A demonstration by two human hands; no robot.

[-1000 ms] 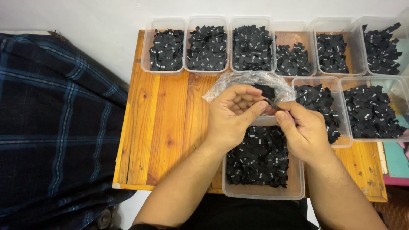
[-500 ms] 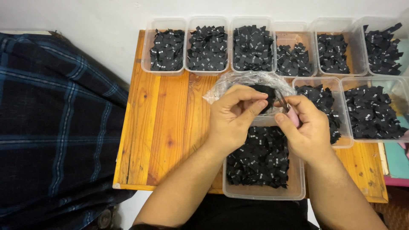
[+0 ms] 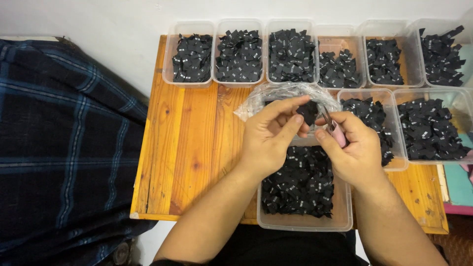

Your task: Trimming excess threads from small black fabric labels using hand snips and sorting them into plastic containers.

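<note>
The left hand [image 3: 268, 140] pinches a small black label [image 3: 309, 112] between thumb and fingertips, closed on it above the clear tub [image 3: 340, 224] at six o'clock on the worktop [image 3: 197, 143]. The right hand [image 3: 352, 148] is curled shut around a small pair of snips [image 3: 331, 124] with a pink handle, their tip touching the label's three o'clock edge. A crumpled plastic bag [image 3: 256, 101] lies just behind the hands, at twelve o'clock from them. The blades sit very near the left fingertips, so a careless snip could nick a finger. A loose pinch could also let the label fall among the other black labels below.
</note>
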